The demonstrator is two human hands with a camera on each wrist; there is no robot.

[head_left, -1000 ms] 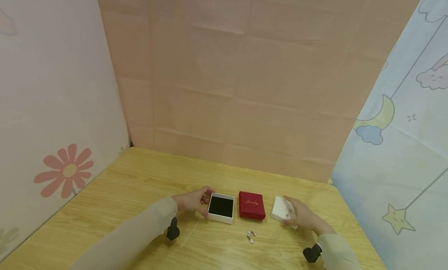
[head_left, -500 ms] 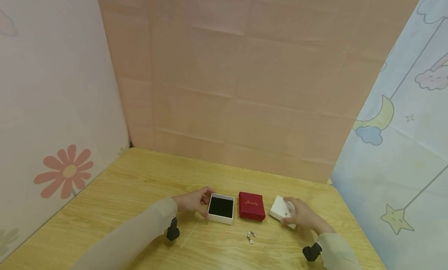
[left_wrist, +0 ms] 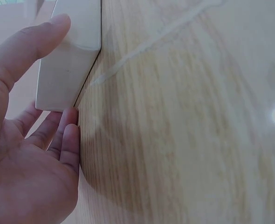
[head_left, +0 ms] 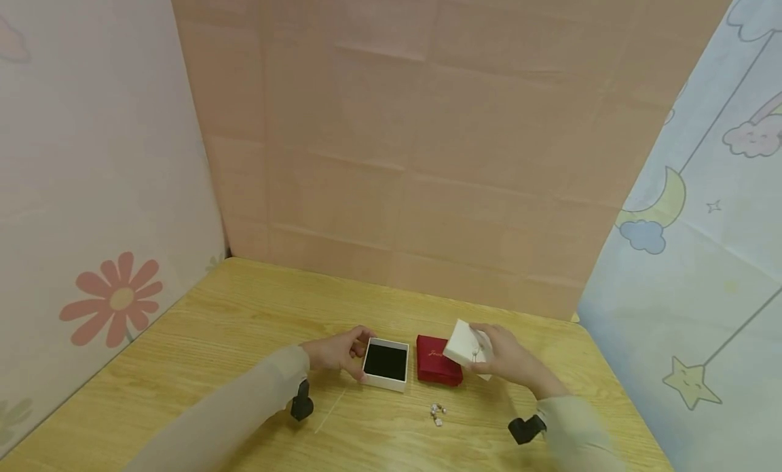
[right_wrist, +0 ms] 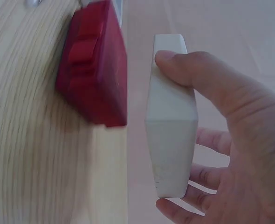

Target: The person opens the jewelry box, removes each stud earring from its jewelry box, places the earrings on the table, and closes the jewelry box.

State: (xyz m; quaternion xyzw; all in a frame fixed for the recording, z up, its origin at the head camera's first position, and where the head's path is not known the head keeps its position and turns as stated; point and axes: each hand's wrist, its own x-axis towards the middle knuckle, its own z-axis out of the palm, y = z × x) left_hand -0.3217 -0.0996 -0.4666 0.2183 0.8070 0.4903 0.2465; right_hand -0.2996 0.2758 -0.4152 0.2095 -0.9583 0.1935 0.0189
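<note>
A small white jewelry box (head_left: 391, 385) with a black lining stands uncovered on the table, its inside facing up. My left hand (head_left: 338, 351) holds this box at its left side, the thumb (left_wrist: 53, 35) on the near wall and the fingers at the far one. In my right hand (head_left: 512, 360) is the white box lid (head_left: 462, 341), gripped by opposite edges and raised off the table. It is tilted and partly covers the red jewelry box (head_left: 436, 371) in the head view. From the right wrist, the lid (right_wrist: 171, 102) appears apart from the red box (right_wrist: 93, 70).
A small piece of jewelry with pale beads (head_left: 437, 412) lies on the wooden table (head_left: 269, 302) in front of the red box. Behind the table hangs a plain peach cloth (head_left: 403, 153). Patterned cloths stand at both sides.
My right hand has lifted the white lid from the table and carried it left, up to the red box. The left hand and the white box have stayed in place.
</note>
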